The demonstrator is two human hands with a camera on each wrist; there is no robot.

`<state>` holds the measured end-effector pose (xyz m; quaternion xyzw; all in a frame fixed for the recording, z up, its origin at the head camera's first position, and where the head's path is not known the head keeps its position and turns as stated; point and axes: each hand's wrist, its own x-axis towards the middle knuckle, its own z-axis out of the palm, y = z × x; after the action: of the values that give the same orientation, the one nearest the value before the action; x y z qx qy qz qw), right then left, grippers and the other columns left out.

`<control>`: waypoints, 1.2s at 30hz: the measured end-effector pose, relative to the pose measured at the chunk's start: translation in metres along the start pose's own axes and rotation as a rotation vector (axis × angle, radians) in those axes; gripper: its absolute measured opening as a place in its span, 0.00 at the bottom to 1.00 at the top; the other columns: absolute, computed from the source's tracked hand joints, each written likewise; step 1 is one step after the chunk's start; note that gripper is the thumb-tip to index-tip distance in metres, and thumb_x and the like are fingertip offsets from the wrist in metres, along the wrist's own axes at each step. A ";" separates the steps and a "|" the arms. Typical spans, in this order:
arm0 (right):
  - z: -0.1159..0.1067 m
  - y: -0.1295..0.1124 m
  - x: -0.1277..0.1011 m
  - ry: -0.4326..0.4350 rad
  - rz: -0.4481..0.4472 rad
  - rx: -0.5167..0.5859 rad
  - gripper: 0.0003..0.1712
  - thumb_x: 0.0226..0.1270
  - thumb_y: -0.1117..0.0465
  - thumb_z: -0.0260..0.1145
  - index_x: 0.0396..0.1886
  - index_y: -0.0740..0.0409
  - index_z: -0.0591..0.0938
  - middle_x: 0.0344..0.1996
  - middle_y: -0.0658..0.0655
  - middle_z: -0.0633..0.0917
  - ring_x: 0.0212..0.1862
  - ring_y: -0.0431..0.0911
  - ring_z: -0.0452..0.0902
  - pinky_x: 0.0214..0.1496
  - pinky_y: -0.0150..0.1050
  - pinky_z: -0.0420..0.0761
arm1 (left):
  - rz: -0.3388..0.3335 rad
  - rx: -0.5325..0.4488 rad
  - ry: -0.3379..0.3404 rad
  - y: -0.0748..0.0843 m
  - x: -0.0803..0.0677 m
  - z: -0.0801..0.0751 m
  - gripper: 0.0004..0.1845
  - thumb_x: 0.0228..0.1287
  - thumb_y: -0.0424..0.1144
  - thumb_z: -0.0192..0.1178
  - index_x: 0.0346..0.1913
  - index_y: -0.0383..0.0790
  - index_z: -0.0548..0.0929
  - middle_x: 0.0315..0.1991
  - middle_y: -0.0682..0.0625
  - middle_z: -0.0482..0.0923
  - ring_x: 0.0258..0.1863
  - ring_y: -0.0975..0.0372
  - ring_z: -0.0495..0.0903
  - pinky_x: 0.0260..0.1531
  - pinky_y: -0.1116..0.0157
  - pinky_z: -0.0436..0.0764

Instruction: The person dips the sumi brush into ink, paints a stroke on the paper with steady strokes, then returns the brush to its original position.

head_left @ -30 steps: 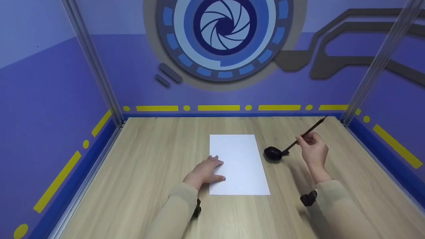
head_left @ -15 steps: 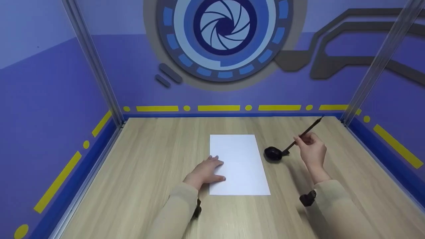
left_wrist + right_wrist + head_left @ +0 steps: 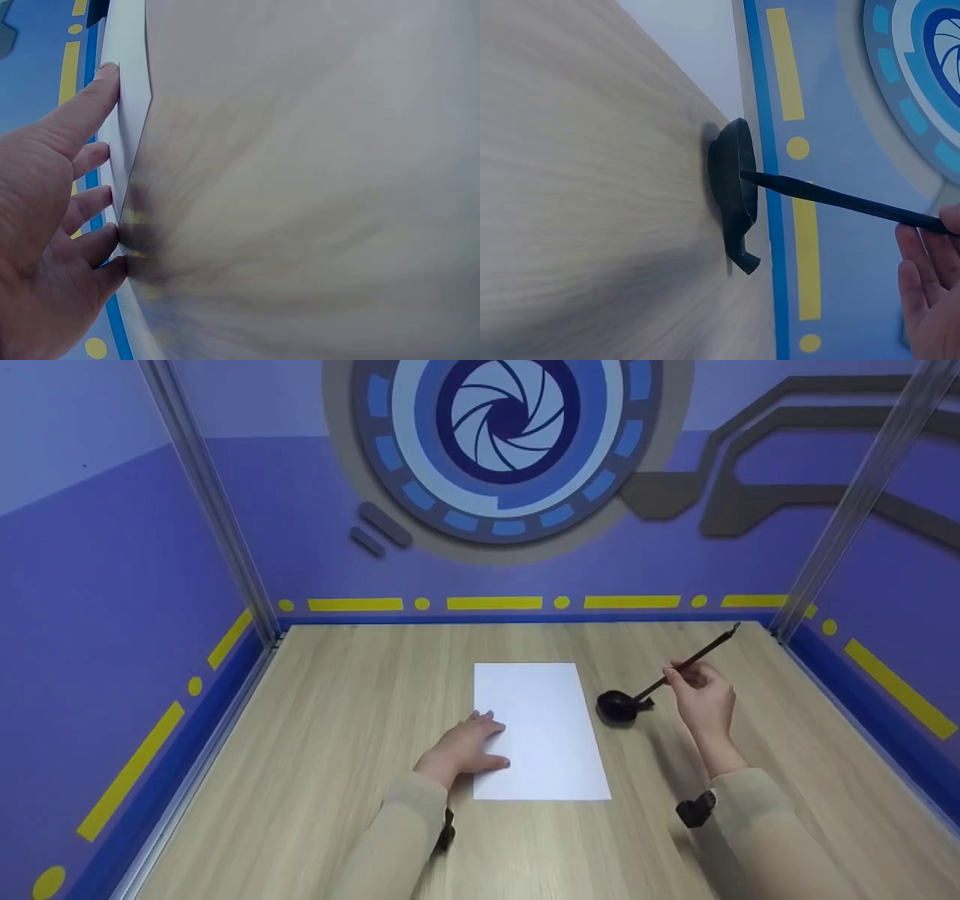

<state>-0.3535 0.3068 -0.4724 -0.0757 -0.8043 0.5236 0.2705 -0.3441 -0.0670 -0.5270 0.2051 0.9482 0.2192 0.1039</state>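
A white sheet of paper point(image 3: 538, 727) lies in the middle of the wooden table point(image 3: 337, 735). My left hand point(image 3: 469, 748) rests flat on the sheet's left edge, fingers straight; in the left wrist view the left hand point(image 3: 56, 217) presses the paper point(image 3: 127, 97). A small black ink dish point(image 3: 616, 706) sits just right of the sheet. My right hand point(image 3: 701, 694) pinches a thin dark brush point(image 3: 694, 654), whose tip reaches into the dish. The right wrist view shows the brush point(image 3: 840, 199) touching the dish point(image 3: 735, 191).
Purple walls with yellow dashes surround the table on three sides. Clear corner posts point(image 3: 225, 532) stand at the back left and back right. A black wrist-camera mount point(image 3: 694, 808) shows on my right sleeve.
The brush has tilted slightly lower with its tip staying in the dish, and my right hand shifted a little. The left hand and paper have not moved.
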 end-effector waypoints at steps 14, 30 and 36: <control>-0.007 -0.004 0.003 -0.009 -0.045 0.032 0.12 0.72 0.59 0.69 0.49 0.60 0.88 0.35 0.44 0.93 0.36 0.24 0.84 0.43 0.16 0.79 | -0.025 -0.012 0.003 0.000 0.000 0.000 0.37 0.66 0.53 0.69 0.73 0.42 0.73 0.81 0.44 0.60 0.83 0.47 0.54 0.81 0.47 0.59; -0.005 -0.003 0.002 -0.011 -0.056 -0.033 0.14 0.73 0.56 0.69 0.50 0.59 0.88 0.38 0.50 0.93 0.35 0.22 0.81 0.41 0.16 0.77 | -0.022 -0.003 0.000 0.000 0.000 0.002 0.37 0.66 0.54 0.69 0.74 0.43 0.73 0.81 0.43 0.60 0.83 0.47 0.54 0.82 0.49 0.59; -0.004 -0.004 0.002 0.001 -0.066 0.001 0.13 0.71 0.56 0.70 0.49 0.59 0.89 0.36 0.48 0.93 0.35 0.22 0.81 0.41 0.17 0.79 | -0.020 -0.015 0.008 0.000 -0.001 0.002 0.36 0.66 0.53 0.70 0.73 0.42 0.74 0.81 0.43 0.60 0.83 0.47 0.55 0.82 0.49 0.59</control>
<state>-0.3523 0.3096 -0.4671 -0.0493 -0.8060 0.5148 0.2881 -0.3427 -0.0664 -0.5281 0.1937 0.9490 0.2262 0.1038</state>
